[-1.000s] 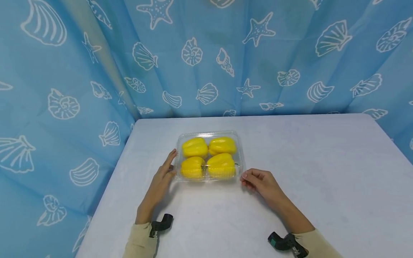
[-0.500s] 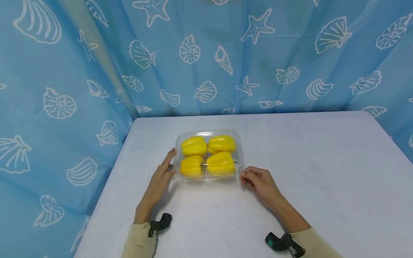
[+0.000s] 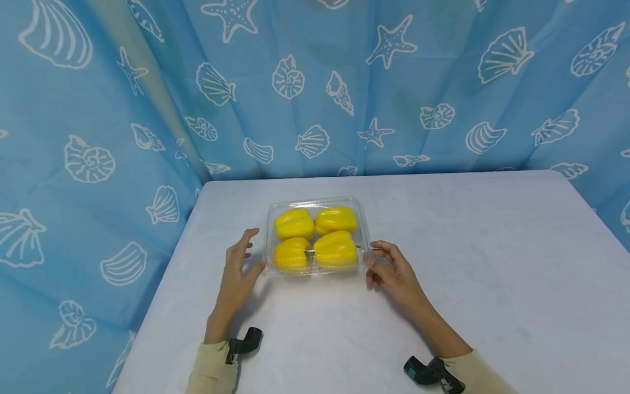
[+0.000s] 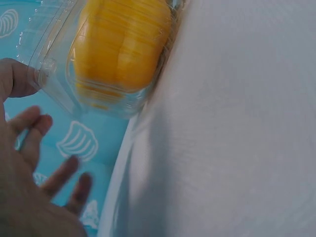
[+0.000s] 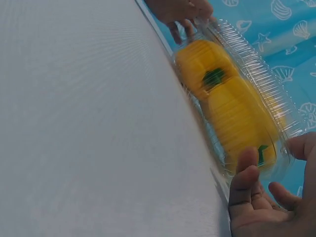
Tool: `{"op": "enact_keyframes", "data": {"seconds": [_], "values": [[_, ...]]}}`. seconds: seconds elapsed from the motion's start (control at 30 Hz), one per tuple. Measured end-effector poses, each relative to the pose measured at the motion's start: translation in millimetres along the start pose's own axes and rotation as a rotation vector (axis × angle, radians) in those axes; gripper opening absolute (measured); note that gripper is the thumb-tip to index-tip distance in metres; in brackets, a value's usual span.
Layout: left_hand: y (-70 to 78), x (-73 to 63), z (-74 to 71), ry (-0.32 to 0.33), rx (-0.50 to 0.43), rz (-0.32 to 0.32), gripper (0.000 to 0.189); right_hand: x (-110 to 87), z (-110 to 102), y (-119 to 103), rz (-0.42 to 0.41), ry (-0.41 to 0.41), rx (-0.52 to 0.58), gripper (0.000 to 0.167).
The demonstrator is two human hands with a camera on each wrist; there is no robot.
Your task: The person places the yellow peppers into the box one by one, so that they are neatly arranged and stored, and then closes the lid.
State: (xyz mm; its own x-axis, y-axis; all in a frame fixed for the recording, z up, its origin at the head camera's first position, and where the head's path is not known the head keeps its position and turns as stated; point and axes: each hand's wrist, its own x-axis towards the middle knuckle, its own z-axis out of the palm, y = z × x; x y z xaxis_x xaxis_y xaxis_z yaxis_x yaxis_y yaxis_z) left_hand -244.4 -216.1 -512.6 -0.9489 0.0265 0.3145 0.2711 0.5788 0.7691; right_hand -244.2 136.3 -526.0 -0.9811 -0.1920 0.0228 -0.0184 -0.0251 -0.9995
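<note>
A clear plastic clamshell box [image 3: 317, 204] stands on the table in the head view, with several yellow bell peppers [image 3: 336, 249] in two rows inside. My left hand [image 3: 236, 285] is at its left side, fingers spread, the thumb [image 4: 24, 79] at the near left corner. In the left wrist view the other fingers are off the plastic. At the near right corner is my right hand [image 3: 401, 280], fingers apart and loosely bent. The right wrist view shows its thumb [image 5: 300, 146] at the rim and the fingertips beside the wall. Green stems show through the plastic.
A white cloth covers the table [image 3: 472, 246]. Blue curtains [image 3: 315, 87] with white shells and starfish hang behind the table and along its left side. Each wrist wears a black camera mount [image 3: 246, 342] over a beige sleeve.
My left fingers have drawn back from the box's left side, leaving the thumb near the corner. My right fingers have spread from their pinch at the near right corner. The box stays put.
</note>
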Motion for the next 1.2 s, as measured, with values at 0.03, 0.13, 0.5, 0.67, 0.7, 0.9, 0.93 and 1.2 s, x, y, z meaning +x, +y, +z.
{"op": "enact_keyframes", "data": {"seconds": [0.03,0.13,0.5,0.67,0.7,0.9,0.93,1.2], "values": [[0.0,-0.1,0.3,0.032,-0.003,0.021,0.067,0.1,-0.7,0.7,-0.032,-0.012,-0.005,0.047],[-0.6,-0.3,1.8,0.077,-0.014,0.063,0.062,0.4,-2.4,2.6,-0.120,-0.036,-0.042,0.058],[2.1,-0.4,0.7,-0.032,-0.101,-0.078,0.034,-0.8,0.4,-14.5,-0.299,-0.035,-0.315,0.063],[5.0,-1.2,-0.3,-0.080,-0.137,-0.144,0.024,-5.3,2.4,-32.5,-0.322,-0.050,-0.383,0.056],[5.1,-1.3,-0.6,-0.090,-0.149,-0.153,0.022,-5.5,2.3,-34.0,-0.322,-0.052,-0.390,0.055],[5.9,-1.4,-2.3,-0.135,-0.197,-0.181,0.019,-5.4,1.7,-36.6,-0.325,-0.042,-0.397,0.053],[5.7,-1.4,-2.4,-0.144,-0.212,-0.186,0.020,-5.4,1.9,-36.7,-0.326,-0.040,-0.397,0.053],[5.4,-0.5,-3.2,-0.255,-0.398,-0.255,0.019,-5.0,2.3,-36.9,-0.335,-0.038,-0.398,0.053]]}}
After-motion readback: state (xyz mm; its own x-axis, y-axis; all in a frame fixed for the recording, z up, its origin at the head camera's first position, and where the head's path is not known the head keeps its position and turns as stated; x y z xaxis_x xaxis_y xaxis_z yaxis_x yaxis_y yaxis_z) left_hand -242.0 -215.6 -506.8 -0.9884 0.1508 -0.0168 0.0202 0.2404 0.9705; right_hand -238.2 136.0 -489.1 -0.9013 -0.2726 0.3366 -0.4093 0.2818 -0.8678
